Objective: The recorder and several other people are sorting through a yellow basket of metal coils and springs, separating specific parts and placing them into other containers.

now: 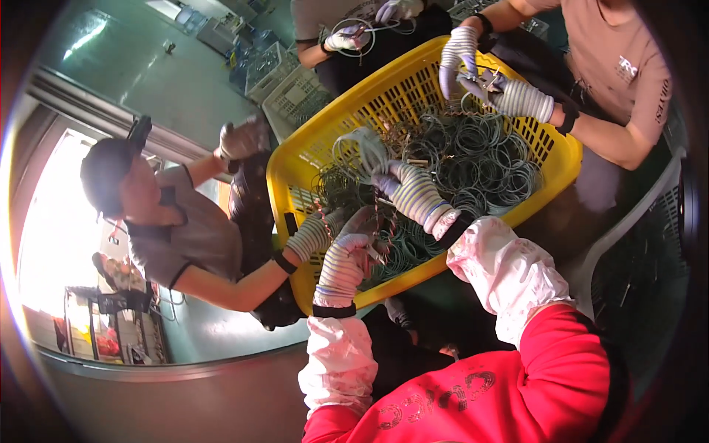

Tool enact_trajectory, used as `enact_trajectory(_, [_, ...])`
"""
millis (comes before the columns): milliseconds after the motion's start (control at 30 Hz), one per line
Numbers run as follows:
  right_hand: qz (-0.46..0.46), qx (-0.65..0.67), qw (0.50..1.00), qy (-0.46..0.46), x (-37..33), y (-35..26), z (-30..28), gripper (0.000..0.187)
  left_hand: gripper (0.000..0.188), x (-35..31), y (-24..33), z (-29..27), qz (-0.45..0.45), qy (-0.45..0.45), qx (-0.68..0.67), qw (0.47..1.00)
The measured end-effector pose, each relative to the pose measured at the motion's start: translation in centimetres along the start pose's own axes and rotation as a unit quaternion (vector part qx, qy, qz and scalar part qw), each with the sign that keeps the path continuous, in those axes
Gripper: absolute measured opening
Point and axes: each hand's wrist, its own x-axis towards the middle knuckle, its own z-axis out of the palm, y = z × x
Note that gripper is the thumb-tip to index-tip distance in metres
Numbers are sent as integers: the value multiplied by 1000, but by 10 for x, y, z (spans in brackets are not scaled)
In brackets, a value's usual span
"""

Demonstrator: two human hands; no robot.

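Note:
Both my hands wear striped knit gloves and work over a yellow plastic basket [557, 159] full of coiled thin cables [484, 155]. My right hand [417, 193] is closed on a coiled grey cable [363, 151], lifted above the pile. Twisted dark and reddish wire ends [381, 215] hang below it, towards my left hand. Lower and to the left, my left hand [344, 267] is closed, with a small pale and metallic end piece [375, 255] at its fingertips. Exactly what the left fingers grip is partly hidden.
A co-worker's gloved hand [314, 235] reaches into the basket's left side, close to my left hand. Across the basket, another person's gloved hands [509, 96] handle a cable. A third person [351, 37] at the back holds a cable loop. Grey crates [281, 85] stand behind.

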Motion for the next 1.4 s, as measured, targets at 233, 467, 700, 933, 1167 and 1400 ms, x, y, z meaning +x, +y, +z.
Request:
enact_trajectory(233, [128,197,950,203,24,26,-5,20,74,31,8,-13,47,-15,-19,999])
enact_trajectory(467, [112,337,924,143,19,18,1,16,102,41,-9,8,151,173,112,967])
enact_trajectory(700, [-1,-114,993,34,15,15,-6,38,133,30,9,7,199,95,27,975])
enact_trajectory(933, [17,-338,936,-95,12,41,-8,42,107,9,20,11,194,101,-84,972])
enact_trajectory(1167, [5,-368,929,46,18,24,-6,31,98,5,13,-10,255,111,-83,957])
enact_trajectory(1400, [-33,-220,973,57,8,8,-5,34,89,3,16,8,244,18,-240,939])
